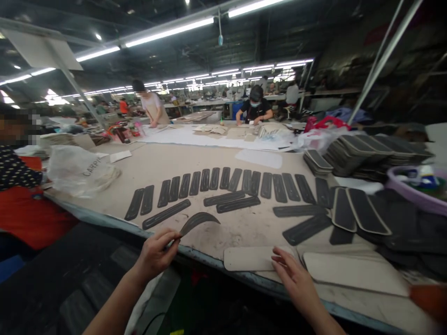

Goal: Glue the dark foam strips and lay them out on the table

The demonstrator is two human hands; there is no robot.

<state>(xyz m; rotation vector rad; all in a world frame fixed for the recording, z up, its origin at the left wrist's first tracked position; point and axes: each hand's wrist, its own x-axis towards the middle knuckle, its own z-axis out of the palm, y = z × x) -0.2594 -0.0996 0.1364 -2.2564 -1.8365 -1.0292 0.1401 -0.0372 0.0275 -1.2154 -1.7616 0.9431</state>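
My left hand (159, 251) pinches one end of a thin dark strip (200, 218), which bends in an arch above the table's front edge. My right hand (289, 270) has its fingers apart and rests over the right end of a light beige panel (246, 258) with rounded corners. Whether it presses on the panel or only hovers, I cannot tell. Beyond the hands, several dark rounded strips (195, 183) lie side by side in a curved row. A few more dark strips (237, 204) lie crosswise in front of that row.
Larger beige panels (352, 270) are piled at the right front, beside dark panels with pale edges (372, 214). Stacks of dark panels (370, 149) and a purple basin (401, 186) stand right. A white plastic bag (80, 170) lies left, near a seated person (21, 186). Co-workers stand farther back.
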